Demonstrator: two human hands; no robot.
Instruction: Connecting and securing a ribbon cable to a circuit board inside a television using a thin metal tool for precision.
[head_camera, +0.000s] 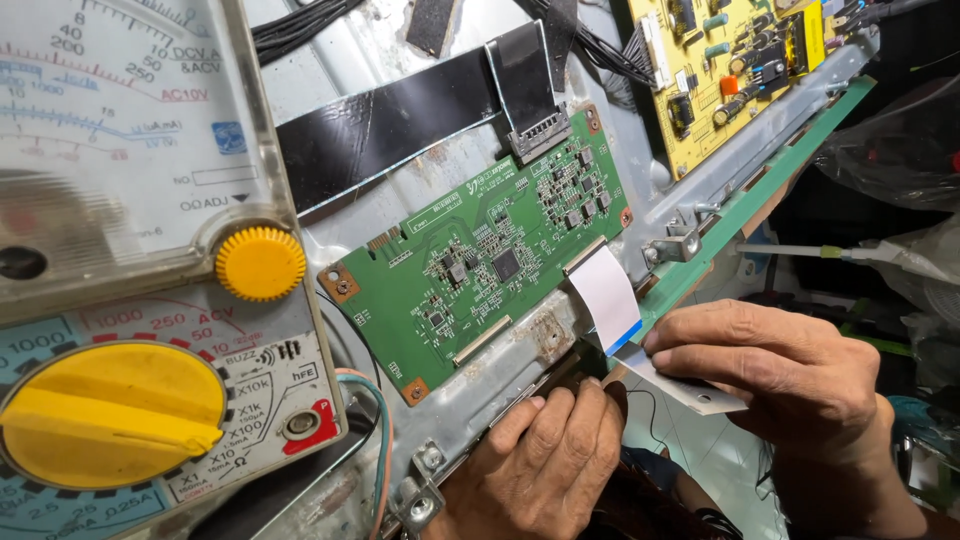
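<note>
A green circuit board (480, 265) is screwed onto a grey metal chassis (400, 215). A white flat ribbon cable (605, 290) runs from the board's lower right connector down over the chassis edge. My right hand (790, 375) pinches the cable's lower end, a white strip (690, 392) sticking out under the fingers. My left hand (545, 465) curls over the chassis edge just below the board, fingertips pressing on a dark part there. A black flat cable (390, 125) plugs into the board's top connector.
An analog multimeter (130, 250) with a yellow dial and knob fills the left side, close to the camera. A yellow power board (725, 70) with wire bundles lies at top right. A green strip (760, 190) edges the chassis; clear plastic bags sit at far right.
</note>
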